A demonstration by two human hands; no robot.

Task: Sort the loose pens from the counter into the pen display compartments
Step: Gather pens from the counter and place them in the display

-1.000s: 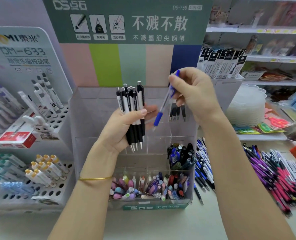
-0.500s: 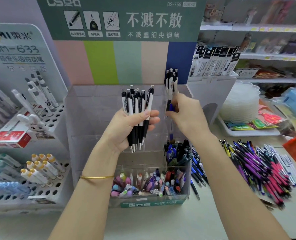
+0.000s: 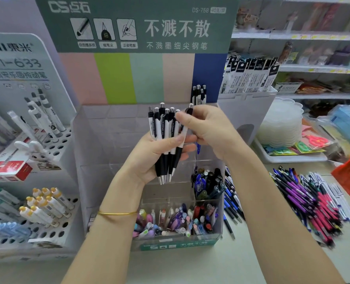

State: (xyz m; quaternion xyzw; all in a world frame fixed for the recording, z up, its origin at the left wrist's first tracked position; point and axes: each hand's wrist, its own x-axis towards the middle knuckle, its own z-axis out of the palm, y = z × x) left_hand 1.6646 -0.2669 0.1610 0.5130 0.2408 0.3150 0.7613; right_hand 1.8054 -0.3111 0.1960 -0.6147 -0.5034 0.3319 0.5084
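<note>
The bundle of black-and-white pens [image 3: 161,130] stands tips-down in the left hand [image 3: 147,160], grip clamped round the barrels. The right hand [image 3: 211,130] pinches the outermost pen [image 3: 177,158] at the bundle's right edge. Behind both grips the display [image 3: 108,144] has open clear compartments; loose pens [image 3: 313,203] lie on the surface [image 3: 190,267] further right. Half a second earlier the right hand was at the back-right compartment.

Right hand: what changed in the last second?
The right hand let go of the blue pen, which now stands in the display's right back compartment. It then moved left to the bundle of black-and-white pens, where its fingers pinch the top of the rightmost pen. The left hand holds the bundle as before. The loose pens on the counter look untouched.
</note>
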